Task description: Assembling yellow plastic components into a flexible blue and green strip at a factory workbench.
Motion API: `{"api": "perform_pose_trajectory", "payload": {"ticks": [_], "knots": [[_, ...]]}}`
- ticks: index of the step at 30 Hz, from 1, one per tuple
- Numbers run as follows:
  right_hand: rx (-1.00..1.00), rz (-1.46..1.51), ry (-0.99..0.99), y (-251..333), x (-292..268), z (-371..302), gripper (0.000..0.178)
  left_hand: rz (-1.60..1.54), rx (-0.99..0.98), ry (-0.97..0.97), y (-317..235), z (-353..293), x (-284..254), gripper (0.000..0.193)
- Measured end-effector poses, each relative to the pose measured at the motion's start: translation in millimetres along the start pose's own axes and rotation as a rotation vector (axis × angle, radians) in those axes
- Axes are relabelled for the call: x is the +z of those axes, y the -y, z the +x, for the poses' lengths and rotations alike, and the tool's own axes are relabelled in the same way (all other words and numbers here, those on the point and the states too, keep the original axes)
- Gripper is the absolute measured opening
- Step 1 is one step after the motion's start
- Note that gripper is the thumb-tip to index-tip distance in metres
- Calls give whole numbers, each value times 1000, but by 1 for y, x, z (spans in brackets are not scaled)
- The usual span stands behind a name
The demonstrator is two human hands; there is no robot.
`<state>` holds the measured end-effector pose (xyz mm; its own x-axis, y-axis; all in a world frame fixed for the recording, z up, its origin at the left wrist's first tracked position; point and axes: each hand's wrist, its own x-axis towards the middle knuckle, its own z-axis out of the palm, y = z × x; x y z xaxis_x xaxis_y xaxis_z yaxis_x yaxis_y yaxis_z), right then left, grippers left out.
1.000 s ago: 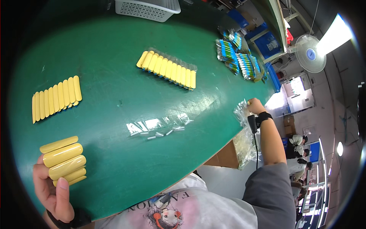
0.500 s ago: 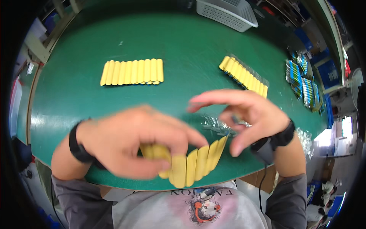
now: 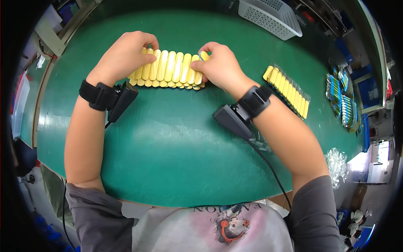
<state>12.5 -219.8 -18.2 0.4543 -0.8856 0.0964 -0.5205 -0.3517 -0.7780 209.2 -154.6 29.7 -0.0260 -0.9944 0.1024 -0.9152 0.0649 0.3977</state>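
Observation:
A strip of rounded yellow slats (image 3: 170, 67) stretches between my two hands over the far middle of the green table. My left hand (image 3: 131, 54) grips its left end, thumb in front and fingers behind. At the right end, my right hand (image 3: 220, 65) pinches the strip between thumb and fingers. Under it a stack of similar yellow strips shows along the lower edge, with bits of blue. Whether the held strip rests fully on that stack I cannot tell. Another stack of yellow strips (image 3: 289, 90) lies slanted to the right, with clear plastic along it.
A grey perforated basket (image 3: 270, 19) stands at the far edge. Blue-and-green wrapped packs (image 3: 342, 98) lie at the right, nearer than them a heap of clear plastic pieces (image 3: 336, 168). Black devices (image 3: 233, 119) are strapped to my wrists, with cables trailing down.
Both hands have moved away from me, carrying the yellow strip from the near edge to the stack at the far middle. My right hand, open before, now grips the strip's right end.

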Motion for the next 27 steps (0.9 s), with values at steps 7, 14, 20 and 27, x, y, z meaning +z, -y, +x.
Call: {"api": "perform_pose_trajectory", "payload": {"ticks": [7,14,20,27], "knots": [[60,-361,60,14,-11,-19,42,127,22,101,7,-3,6,34],[-71,-227,337,-2,-96,-108,24,102,151,133,9,-23,14,83],[-126,-335,186,-11,-128,-177,31,118,60,224,0,-13,11,85],[-251,-532,70,-29,-80,-178,13,156,62,229,-17,-14,8,93]]}}
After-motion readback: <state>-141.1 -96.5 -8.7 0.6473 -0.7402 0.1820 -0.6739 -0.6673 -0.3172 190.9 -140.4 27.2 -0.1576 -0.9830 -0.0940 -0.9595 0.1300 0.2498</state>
